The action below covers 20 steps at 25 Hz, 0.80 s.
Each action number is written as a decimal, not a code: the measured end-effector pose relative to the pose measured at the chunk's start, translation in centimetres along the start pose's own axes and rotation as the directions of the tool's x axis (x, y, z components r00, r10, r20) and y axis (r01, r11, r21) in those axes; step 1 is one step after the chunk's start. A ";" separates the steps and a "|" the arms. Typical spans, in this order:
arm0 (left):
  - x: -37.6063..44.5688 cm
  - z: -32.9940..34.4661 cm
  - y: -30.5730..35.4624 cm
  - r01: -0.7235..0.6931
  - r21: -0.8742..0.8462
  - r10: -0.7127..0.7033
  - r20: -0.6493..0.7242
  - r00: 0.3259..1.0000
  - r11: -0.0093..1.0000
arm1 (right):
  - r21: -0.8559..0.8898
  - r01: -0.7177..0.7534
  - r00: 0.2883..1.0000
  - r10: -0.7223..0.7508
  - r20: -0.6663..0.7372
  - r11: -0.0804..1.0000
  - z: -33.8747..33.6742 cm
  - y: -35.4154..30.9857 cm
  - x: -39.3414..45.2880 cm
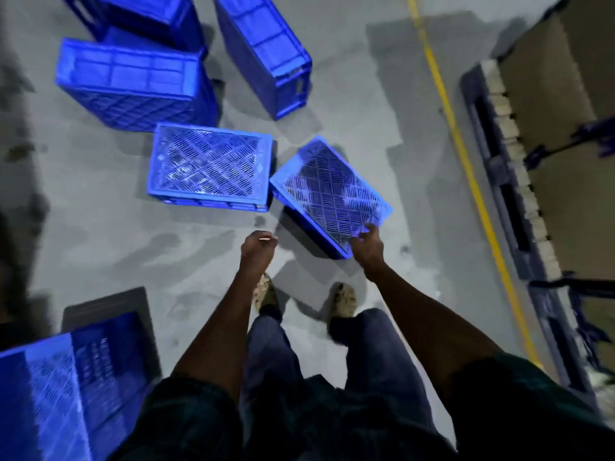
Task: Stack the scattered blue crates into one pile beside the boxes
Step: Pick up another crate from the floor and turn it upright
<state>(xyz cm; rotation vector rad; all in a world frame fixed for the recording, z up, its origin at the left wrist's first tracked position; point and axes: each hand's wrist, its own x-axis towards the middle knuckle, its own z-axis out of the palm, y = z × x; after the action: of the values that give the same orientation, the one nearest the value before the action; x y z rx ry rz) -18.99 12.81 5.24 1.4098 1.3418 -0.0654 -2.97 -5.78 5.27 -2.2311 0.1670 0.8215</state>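
Several blue plastic crates lie scattered on the grey floor. My right hand (366, 244) grips the near corner of a tilted crate (329, 191) whose mesh bottom faces up. My left hand (258, 247) hangs apart from it, fingers curled, holding nothing. Another upturned crate (209, 164) sits flat just left of the tilted one. Two crates lie on their sides further back, one at the left (133, 84) and one in the middle (266, 51); a further crate (139, 15) is cut off at the top edge. A near crate (66, 387) fills the bottom left.
Brown cardboard boxes (565, 94) stand on a dark blue pallet (506, 201) along the right. A yellow floor line (466, 154) runs in front of the pallet. My two feet (342, 301) stand on the floor below the tilted crate.
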 end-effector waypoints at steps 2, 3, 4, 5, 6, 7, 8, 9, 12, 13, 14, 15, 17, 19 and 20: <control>1.2 3.7 1.9 -0.004 0.072 0.001 0.044 0.999 0.997 | 0.006 -0.044 0.998 0.045 -0.045 0.999 -3.1 1.5 3.3; 1.7 5.6 2.7 -0.002 0.095 -0.004 0.062 0.998 0.996 | 0.009 -0.060 0.997 0.060 -0.056 0.998 -4.5 1.8 5.0; 2.1 7.3 2.9 0.008 0.105 -0.017 0.080 0.997 0.994 | 0.017 -0.078 0.994 0.079 -0.073 0.997 -5.7 2.6 6.9; 2.4 9.6 3.2 0.028 0.103 -0.036 0.078 0.996 0.994 | 0.033 -0.100 0.990 0.103 -0.096 0.994 -6.9 3.3 9.1; 2.7 11.9 3.4 0.051 0.087 -0.057 0.066 0.996 0.995 | 0.054 -0.107 0.987 0.113 -0.118 0.993 -7.9 4.2 11.5; 3.0 14.1 3.4 0.084 0.080 -0.088 0.049 0.995 0.993 | 0.063 -0.114 0.985 0.121 -0.122 0.991 -8.6 5.1 13.6; 3.4 16.5 3.3 0.110 0.064 -0.111 0.025 0.993 0.992 | 0.055 -0.113 0.987 0.118 -0.109 0.992 -9.1 6.3 16.1; 4.0 18.9 3.1 0.135 0.046 -0.135 -0.004 0.991 0.990 | 0.039 -0.111 0.990 0.114 -0.079 0.993 -9.4 7.7 18.6; 7.1 26.0 0.9 0.188 0.022 -0.186 -0.044 0.981 0.982 | -0.037 -0.072 0.997 0.070 -0.036 0.997 -9.6 11.4 25.2; 8.6 28.6 -0.1 0.211 0.023 -0.210 -0.045 0.977 0.977 | -0.079 -0.054 0.998 0.052 -0.024 0.995 -9.4 12.5 27.8; 10.2 31.1 -1.3 0.241 0.021 -0.240 -0.048 0.970 0.970 | -0.111 -0.032 0.999 0.030 -0.015 0.993 -8.9 13.9 30.5; 11.7 33.3 -2.3 0.281 0.003 -0.280 -0.048 0.959 0.960 | -0.144 -0.018 1.000 0.017 -0.006 0.989 -8.3 15.1 33.1; 14.9 37.3 -5.1 0.364 -0.055 -0.366 -0.036 0.930 0.930 | -0.208 0.005 1.000 0.000 0.022 0.978 -6.7 17.8 37.8; 18.1 40.5 -8.1 0.430 -0.105 -0.436 -0.046 0.899 0.897 | -0.248 0.018 0.999 -0.006 0.051 0.969 -4.9 20.0 41.8; 19.6 41.8 -10.1 0.464 -0.119 -0.472 -0.050 0.880 0.878 | -0.261 0.023 0.998 -0.007 0.061 0.965 -4.0 20.9 43.4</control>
<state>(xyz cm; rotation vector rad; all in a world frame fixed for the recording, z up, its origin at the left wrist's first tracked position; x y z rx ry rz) 6.06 -6.75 -29.74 0.9810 1.7060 -0.2614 25.91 -18.15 -31.53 -2.4460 0.0125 0.9464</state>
